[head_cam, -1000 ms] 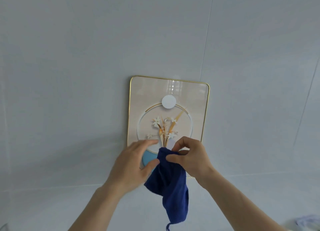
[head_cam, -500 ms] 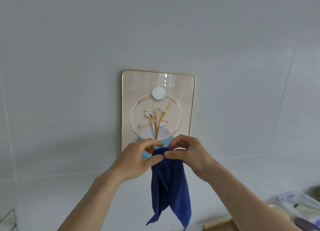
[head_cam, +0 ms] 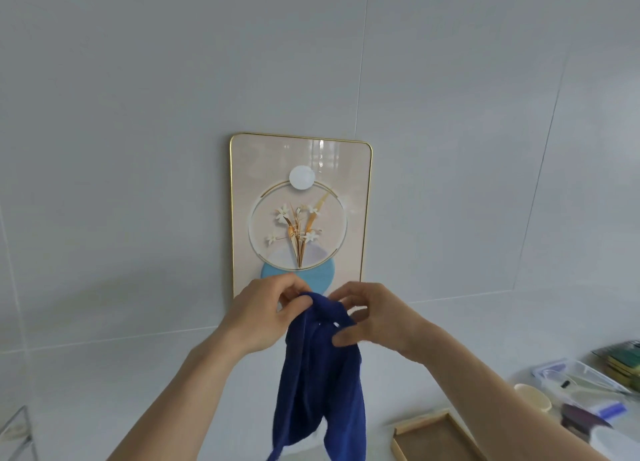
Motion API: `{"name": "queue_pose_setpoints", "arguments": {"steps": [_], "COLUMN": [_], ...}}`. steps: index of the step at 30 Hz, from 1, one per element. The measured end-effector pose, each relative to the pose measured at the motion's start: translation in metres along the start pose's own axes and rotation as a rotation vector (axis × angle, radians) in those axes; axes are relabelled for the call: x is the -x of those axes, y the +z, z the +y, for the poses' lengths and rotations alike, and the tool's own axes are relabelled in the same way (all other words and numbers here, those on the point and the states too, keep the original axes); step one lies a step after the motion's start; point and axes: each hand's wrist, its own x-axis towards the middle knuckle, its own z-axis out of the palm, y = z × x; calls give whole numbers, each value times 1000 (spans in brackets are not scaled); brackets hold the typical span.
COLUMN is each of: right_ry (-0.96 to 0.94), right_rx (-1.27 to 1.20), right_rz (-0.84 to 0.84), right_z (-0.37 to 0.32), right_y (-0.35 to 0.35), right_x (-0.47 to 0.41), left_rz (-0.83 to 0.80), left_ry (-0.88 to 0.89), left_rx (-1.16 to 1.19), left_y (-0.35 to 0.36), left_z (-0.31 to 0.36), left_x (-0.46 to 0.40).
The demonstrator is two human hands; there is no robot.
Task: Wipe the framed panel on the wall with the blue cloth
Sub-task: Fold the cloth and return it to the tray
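A gold-framed panel (head_cam: 300,170) with a flower picture hangs on the pale grey wall straight ahead. Both hands hold a dark blue cloth (head_cam: 320,377) just below the panel's lower edge, in front of it. My left hand (head_cam: 265,317) pinches the cloth's top edge on the left. My right hand (head_cam: 375,317) grips it on the right with curled fingers. Most of the cloth hangs down loosely between my forearms. My hands hide the panel's bottom edge. The cloth does not touch the panel.
At the lower right stand a wooden tray (head_cam: 433,433), a clear plastic box (head_cam: 581,381) with small items, a cream cup (head_cam: 533,396) and green sponges (head_cam: 623,363). A glass or mirrored corner (head_cam: 15,433) shows at the lower left.
The view has tipped down and shifted, so the counter items at the lower right came into sight. My hands have moved a little apart and regripped the cloth, which now hangs longer.
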Motion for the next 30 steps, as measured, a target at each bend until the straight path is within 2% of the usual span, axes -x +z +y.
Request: {"name": "queue_pose_setpoints", "arguments": {"steps": [2,12,21,30], "right_ry": [15,-43,-8,57], "right_rx": [162,512,643,653], "right_rz": [-19,69,50,60], "right_z": [9,37,85,154], "right_y": [-3,-42,-79,-129], "right_x": [4,3,0,6], "left_rz": [18,-7,-49,-125], "left_ry": [-24,-123,-304,-372], "left_rx": [24,-163,-289,-324], "left_y": [0,33,94,175], "left_z": [-2,-1,12,33], "left_x": [-1,-8,-27,-55]}}
